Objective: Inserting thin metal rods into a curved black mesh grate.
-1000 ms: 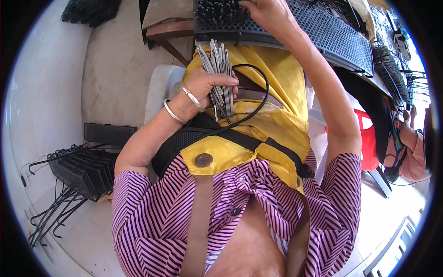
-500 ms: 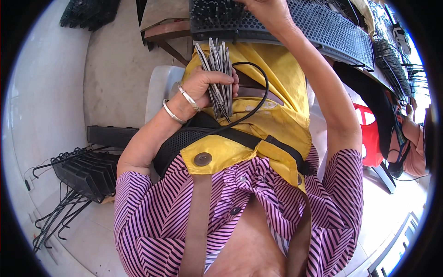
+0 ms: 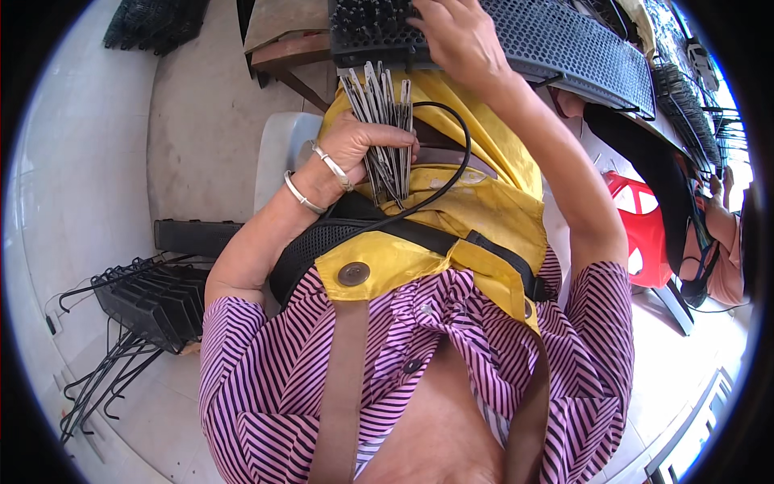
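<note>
My left hand (image 3: 363, 145) is wrapped round a bundle of thin, flat silver metal pieces (image 3: 377, 105) with narrow, slotted-looking ends. They stand roughly upright in front of the yellow apron (image 3: 500, 218). My right hand (image 3: 463, 40) reaches to the upper edge, over a long black perforated rack (image 3: 556, 44). Its fingers are bent together above the rack's left end, where many small dark pieces (image 3: 367, 20) stand in the holes. Fingertips are partly cut off by the picture's edge, and anything between them cannot be made out.
A wooden stool (image 3: 286, 52) stands left of the rack. Black trays with hooked wires (image 3: 153, 298) lie on the floor at left. At right are a red plastic chair (image 3: 641, 222), wire racks (image 3: 685, 113) and another person's arm (image 3: 723, 250). A black cable (image 3: 463, 153) loops over the apron.
My right hand has come down and nearer over the rack, its fingers bent at the left end. The left hand keeps its bundle almost in place, some pieces fanned differently.
</note>
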`<state>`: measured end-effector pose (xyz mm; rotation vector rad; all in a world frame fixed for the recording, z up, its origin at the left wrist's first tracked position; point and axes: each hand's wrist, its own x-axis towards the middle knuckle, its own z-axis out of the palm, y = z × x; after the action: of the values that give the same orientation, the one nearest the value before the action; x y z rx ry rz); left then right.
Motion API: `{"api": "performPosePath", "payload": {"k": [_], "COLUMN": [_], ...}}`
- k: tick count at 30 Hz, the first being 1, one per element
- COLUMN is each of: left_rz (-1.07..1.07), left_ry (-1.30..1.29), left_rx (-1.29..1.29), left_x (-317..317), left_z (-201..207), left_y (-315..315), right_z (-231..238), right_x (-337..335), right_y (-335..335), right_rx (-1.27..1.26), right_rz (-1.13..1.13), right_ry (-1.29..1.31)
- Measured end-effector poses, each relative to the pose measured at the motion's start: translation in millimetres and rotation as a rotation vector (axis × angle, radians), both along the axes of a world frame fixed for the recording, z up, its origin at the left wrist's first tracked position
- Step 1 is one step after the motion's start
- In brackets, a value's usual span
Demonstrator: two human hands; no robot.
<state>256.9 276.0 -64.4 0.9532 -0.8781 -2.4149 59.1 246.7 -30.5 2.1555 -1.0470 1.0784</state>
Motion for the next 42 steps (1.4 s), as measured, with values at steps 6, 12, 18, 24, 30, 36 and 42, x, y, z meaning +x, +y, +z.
{"api": "performPosePath", "payload": {"k": [6, 12, 18, 24, 30, 36, 42], "left_rz": [0.030, 0.069, 0.058, 0.049, 0.050, 0.056, 0.067], "left_ry": [-0.030, -0.017, -0.039, -0.041, -0.070, -0.095, -0.157], "left_rx": [-0.035, -0.190, -0.232, -0.222, -0.215, -0.215, -0.104], "left_x": [1.3, -5.4, -3.4, -0.8, -1.2, -5.2, 0.8], "left_z": [2.7, 1.8, 2.1, -2.0, -1.8, 4.7, 1.2], "left_y": [4.8, 6.4, 6.2, 5.0, 5.5, 7.6, 5.3], "right_z": [-15.0, -15.9, -21.8, -12.9, -10.4, -15.8, -7.8], "right_x": [33.4, 45.9, 46.7, 38.9, 34.1, 24.8, -9.1], "right_y": [70.2, 84.9, 93.2, 99.2, 99.6, 87.4, 72.1], "right_rx": [0.928, 1.378, 1.302, 1.404, 1.287, 1.278, 0.967], "right_rz": [-0.100, 0.052, 0.067, -0.006, 0.012, 0.015, 0.030], "right_ry": [-0.853, -1.382, -1.484, -1.308, -1.510, -1.382, -1.482]}}
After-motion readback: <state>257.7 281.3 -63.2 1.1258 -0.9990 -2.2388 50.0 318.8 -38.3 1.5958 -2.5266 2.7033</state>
